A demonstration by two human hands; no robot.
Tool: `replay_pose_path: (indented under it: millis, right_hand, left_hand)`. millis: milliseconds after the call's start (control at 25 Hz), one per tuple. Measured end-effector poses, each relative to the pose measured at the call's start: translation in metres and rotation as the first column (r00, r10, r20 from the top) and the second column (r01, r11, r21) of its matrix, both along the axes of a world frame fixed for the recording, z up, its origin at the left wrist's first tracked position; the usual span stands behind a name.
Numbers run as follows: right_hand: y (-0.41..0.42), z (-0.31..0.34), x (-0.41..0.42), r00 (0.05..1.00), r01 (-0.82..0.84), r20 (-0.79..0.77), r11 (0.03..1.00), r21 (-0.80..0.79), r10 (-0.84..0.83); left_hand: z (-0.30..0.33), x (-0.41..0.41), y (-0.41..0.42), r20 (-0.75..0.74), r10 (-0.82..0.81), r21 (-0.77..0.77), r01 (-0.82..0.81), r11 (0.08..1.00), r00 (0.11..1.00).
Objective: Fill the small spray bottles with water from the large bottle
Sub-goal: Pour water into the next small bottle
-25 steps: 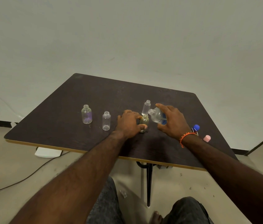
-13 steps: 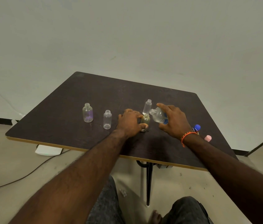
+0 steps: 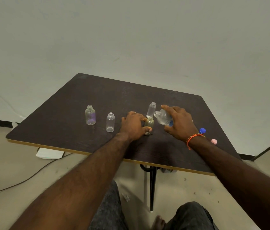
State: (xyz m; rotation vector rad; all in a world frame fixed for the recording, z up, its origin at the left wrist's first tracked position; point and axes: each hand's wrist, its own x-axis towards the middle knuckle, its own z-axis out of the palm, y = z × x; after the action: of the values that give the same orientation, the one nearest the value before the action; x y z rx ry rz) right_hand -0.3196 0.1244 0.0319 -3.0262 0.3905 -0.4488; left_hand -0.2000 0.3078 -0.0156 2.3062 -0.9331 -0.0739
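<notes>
On the dark table [image 3: 64, 123], a round clear bottle with a purple tint [image 3: 90, 115] stands uncapped at the left, and a slim clear bottle [image 3: 110, 122] stands near it. The left hand [image 3: 133, 126] grips a small greenish bottle [image 3: 149, 123] upright, thumb and fingers curled round it. Just behind stands a tall narrow bottle [image 3: 151, 109], open-topped. The right hand [image 3: 179, 123] holds the large bottle [image 3: 163, 117] tilted, mouth directly above the greenish bottle's neck. An orange bracelet [image 3: 193, 138] circles that wrist. A blue cap [image 3: 202, 130] and pink cap [image 3: 214, 141] lie at the right.
</notes>
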Motion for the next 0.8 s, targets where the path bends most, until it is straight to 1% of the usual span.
replay_pose_path:
  millis: [800]
  right_hand:
    - [0.0004,0.0043,-0.0017,1.0,-0.002,-0.005,1.0,-0.021,0.002]
  left_hand:
    - [-0.002,0.0008,0.0001,-0.007,-0.01,0.005,0.01,1.0,1.0]
